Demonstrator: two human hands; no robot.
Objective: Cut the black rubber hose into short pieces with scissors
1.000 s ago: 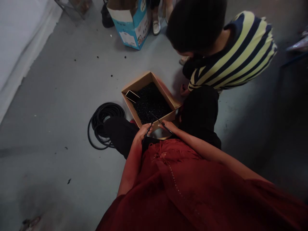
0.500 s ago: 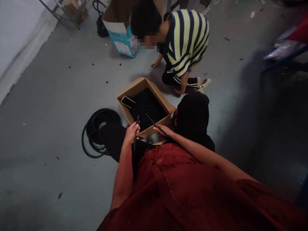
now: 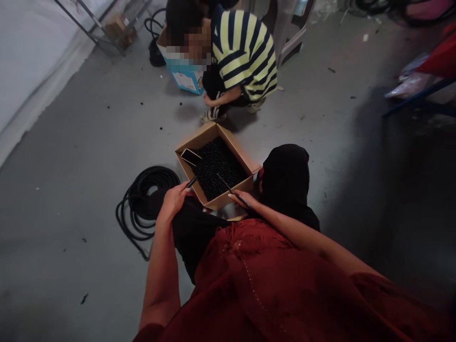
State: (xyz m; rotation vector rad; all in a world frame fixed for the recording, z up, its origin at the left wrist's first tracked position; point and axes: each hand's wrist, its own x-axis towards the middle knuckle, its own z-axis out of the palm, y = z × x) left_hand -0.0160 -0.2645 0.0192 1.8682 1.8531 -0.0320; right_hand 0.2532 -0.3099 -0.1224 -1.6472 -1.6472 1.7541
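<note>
I sit on the floor in a red garment with black-clad knees raised. My left hand (image 3: pixel 173 198) is closed round the end of a black hose (image 3: pixel 191 182), above my left knee and beside the coil of black hose (image 3: pixel 142 202) on the floor. My right hand (image 3: pixel 242 198) grips a thin dark tool, perhaps scissors (image 3: pixel 230 187), whose blades reach over the near edge of a cardboard box (image 3: pixel 228 137). The box holds several small black pieces and a phone (image 3: pixel 190 156) leaning in its left corner.
A person in a yellow and navy striped shirt (image 3: pixel 242 57) crouches beyond the box, next to a blue and white carton (image 3: pixel 185 78). A metal frame (image 3: pixel 103 28) stands at the back left. A white sheet lies along the left edge, clutter at the right.
My left hand has moved left, off the box edge toward the coil, with the hose end in it. The striped-shirt person has moved farther away toward the carton. My view has tilted.
</note>
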